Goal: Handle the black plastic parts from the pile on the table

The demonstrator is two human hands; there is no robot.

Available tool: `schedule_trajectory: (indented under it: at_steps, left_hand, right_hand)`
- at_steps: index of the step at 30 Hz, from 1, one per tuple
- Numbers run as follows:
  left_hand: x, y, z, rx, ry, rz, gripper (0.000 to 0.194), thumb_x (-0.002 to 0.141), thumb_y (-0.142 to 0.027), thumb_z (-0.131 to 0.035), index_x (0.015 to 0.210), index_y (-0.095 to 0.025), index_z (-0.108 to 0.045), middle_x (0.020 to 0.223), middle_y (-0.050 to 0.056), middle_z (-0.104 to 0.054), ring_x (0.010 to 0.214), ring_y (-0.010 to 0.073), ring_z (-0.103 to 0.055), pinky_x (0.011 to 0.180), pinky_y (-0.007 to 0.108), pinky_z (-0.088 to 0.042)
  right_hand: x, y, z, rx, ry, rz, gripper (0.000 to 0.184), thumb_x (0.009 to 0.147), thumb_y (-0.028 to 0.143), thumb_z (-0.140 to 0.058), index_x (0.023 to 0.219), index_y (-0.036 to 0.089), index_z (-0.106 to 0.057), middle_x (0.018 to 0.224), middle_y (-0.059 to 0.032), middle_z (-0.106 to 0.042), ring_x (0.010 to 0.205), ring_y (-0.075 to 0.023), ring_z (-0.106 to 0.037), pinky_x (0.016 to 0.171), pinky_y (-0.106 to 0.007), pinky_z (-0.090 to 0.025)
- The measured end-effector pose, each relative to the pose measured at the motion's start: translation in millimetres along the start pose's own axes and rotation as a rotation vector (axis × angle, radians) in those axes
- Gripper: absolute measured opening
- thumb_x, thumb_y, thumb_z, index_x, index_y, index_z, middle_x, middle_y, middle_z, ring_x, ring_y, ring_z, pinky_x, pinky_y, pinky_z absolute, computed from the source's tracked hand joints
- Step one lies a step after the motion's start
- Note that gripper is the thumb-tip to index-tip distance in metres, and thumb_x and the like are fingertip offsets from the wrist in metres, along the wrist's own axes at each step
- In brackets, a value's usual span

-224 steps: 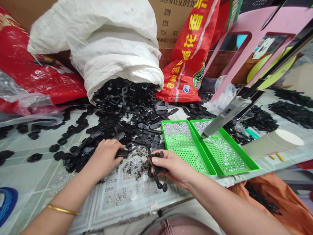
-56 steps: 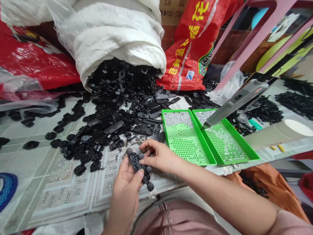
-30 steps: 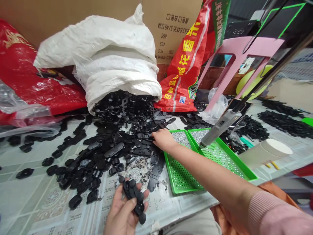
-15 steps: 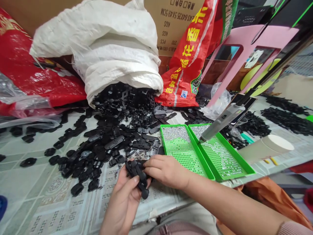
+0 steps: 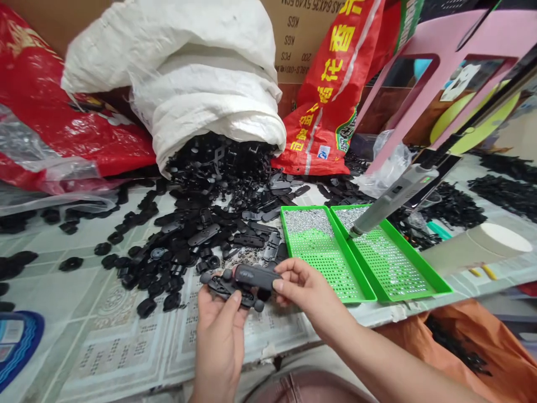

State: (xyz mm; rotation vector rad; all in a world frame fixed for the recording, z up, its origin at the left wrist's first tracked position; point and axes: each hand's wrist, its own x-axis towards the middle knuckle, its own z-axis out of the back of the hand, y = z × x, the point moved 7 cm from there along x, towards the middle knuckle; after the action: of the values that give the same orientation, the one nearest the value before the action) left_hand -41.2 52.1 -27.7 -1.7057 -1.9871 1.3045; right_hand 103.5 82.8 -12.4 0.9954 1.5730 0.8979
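My left hand point(image 5: 222, 322) is closed on a black plastic part with round knobs point(image 5: 226, 287) at its ends, the thumb pressing it from above. A long, rounded black plastic cover point(image 5: 254, 276) with small pale lettering on top is pinched at its right end by my right hand point(image 5: 304, 288). The cover lies close over the right side of the knobbed part; whether they touch I cannot tell. Below my right fingers more black plastic shows, mostly hidden. Just beyond both hands spreads a pile of loose black plastic parts point(image 5: 205, 235).
Two green perforated trays point(image 5: 371, 285) of small shiny screws stand to the right, with a grey electric screwdriver point(image 5: 390, 196) hanging over them. A white sack point(image 5: 218, 106) spills black parts at the back. A white cup point(image 5: 482, 243) lies at right; an orange bag point(image 5: 465, 347) hangs below the edge.
My right hand has drawn back slightly rightward, and the lettered cover now shows in it. My left hand has turned the knobbed part flatter. The camera view has shifted.
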Motion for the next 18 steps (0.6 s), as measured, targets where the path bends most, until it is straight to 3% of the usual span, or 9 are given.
schedule_trajectory:
  at_steps: [4, 7, 14, 18]
  left_hand:
    - [1, 1, 2.0, -0.032, -0.036, -0.031, 0.051, 0.071, -0.009, -0.067, 0.112, -0.031, -0.048, 0.106, 0.003, -0.065, 0.108, 0.0217, -0.056, 0.083, 0.032, -0.050]
    - [-1, 0, 2.9, -0.043, -0.034, -0.054, 0.053, 0.072, -0.010, -0.067, 0.116, -0.032, -0.046, 0.109, 0.003, -0.064, 0.109, 0.0219, -0.055, 0.089, 0.034, -0.046]
    - [-11, 2, 1.6, -0.129, 0.027, -0.049, 0.049, 0.078, -0.007, -0.053, 0.120, -0.029, -0.044, 0.107, 0.006, -0.065, 0.111, 0.0209, -0.053, 0.095, 0.035, -0.042]
    - [-10, 0, 2.4, -0.126, 0.023, -0.103, 0.033, 0.084, -0.017, -0.053, 0.114, -0.029, -0.047, 0.101, 0.003, -0.066, 0.105, 0.0187, -0.057, 0.094, 0.035, -0.043]
  right_hand:
    - [-6, -4, -15, -0.022, 0.036, 0.004, 0.027, 0.059, 0.030, -0.071, 0.075, 0.016, -0.053, 0.055, 0.0062, -0.049, 0.049, -0.0061, -0.040, 0.050, -0.020, -0.030]
    - [-3, -4, -21, -0.081, -0.027, 0.037, 0.023, 0.059, 0.029, -0.068, 0.072, 0.017, -0.054, 0.058, 0.0043, -0.051, 0.055, -0.0085, -0.043, 0.055, -0.023, -0.035]
    - [4, -3, -23, -0.157, -0.056, 0.077, 0.019, 0.061, 0.031, -0.065, 0.071, 0.017, -0.056, 0.062, 0.0030, -0.050, 0.060, -0.0112, -0.045, 0.061, -0.026, -0.037]
    - [3, -13, -32, -0.087, -0.036, 0.068, 0.020, 0.062, 0.031, -0.066, 0.071, 0.017, -0.055, 0.063, 0.0028, -0.051, 0.061, -0.0110, -0.047, 0.063, -0.025, -0.039]
